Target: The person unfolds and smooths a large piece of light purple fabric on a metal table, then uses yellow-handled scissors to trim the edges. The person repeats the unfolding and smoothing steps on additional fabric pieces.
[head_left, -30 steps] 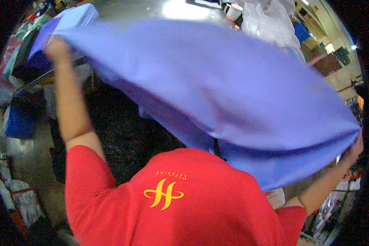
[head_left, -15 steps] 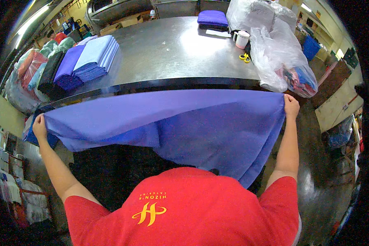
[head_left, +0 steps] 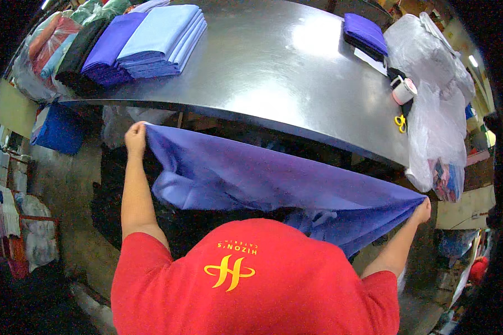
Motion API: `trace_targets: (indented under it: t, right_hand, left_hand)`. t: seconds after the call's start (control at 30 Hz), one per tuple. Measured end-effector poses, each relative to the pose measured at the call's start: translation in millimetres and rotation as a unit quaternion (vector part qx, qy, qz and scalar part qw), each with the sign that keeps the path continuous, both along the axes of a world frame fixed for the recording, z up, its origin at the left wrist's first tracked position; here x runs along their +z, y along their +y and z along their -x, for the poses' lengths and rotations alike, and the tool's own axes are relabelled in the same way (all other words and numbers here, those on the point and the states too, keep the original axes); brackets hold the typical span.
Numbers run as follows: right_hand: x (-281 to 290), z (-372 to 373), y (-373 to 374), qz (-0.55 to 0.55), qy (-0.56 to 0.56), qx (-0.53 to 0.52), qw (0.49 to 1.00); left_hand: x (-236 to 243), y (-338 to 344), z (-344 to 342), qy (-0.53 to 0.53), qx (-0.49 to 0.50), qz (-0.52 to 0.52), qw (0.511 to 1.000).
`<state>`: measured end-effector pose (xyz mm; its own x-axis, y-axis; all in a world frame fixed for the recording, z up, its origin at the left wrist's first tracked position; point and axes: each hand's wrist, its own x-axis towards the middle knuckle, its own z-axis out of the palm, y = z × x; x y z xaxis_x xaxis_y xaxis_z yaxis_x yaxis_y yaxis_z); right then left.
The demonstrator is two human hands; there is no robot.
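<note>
A large purple-blue cloth (head_left: 285, 167) is stretched between my hands, in front of the metal table's near edge. My left hand (head_left: 135, 139) grips its upper left corner, closed. At the cloth's right end, my right hand (head_left: 422, 210) is closed on the other corner, lower than the left one. The top edge runs taut and slopes down to the right. Below it the fabric sags in loose folds, and its lower part is hidden behind my red shirt.
The metal table (head_left: 262, 61) holds folded light-blue cloths (head_left: 161, 36), a purple stack (head_left: 109, 44) and black cloth (head_left: 84, 53) at left. At right are folded purple cloth (head_left: 365, 33), a white mug (head_left: 403, 89), yellow scissors (head_left: 400, 123) and plastic bags (head_left: 439, 106). A blue bin (head_left: 61, 128) stands at left.
The cloth has tilted: my left hand has moved up and inward, my right hand down and slightly outward. The whole view has turned, shifting the table's things.
</note>
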<state>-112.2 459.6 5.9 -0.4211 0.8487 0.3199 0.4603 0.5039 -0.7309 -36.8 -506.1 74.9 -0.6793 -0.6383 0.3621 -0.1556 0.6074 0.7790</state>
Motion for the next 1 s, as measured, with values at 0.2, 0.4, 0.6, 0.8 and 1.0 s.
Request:
trace_targets:
  t: [0.2,0.4,0.6,0.8,1.0]
  right_hand:
    - [-8.6,12.9,-30.1,0.037,-0.027,0.059,0.997]
    - [-27.5,45.8,-52.4,-0.07,-0.101,0.053,0.991]
    - [-34.7,88.3,-56.9,-0.076,-0.164,0.05,0.982]
    - [-51.5,116.3,-35.0,-0.058,-0.174,0.03,0.983]
    - [-60.9,120.5,-23.2,-0.047,-0.15,0.018,0.987]
  left_hand:
    - [-41.6,-46.3,42.7,-0.167,-0.079,0.031,0.982]
    - [-47.9,-61.8,25.6,-0.186,-0.101,0.003,0.977]
    - [-22.4,-43.7,25.9,-0.189,-0.08,0.025,0.978]
    - [0.1,-2.6,39.5,-0.146,-0.077,0.057,0.985]
    - [1.7,27.7,57.6,-0.152,-0.04,0.072,0.985]
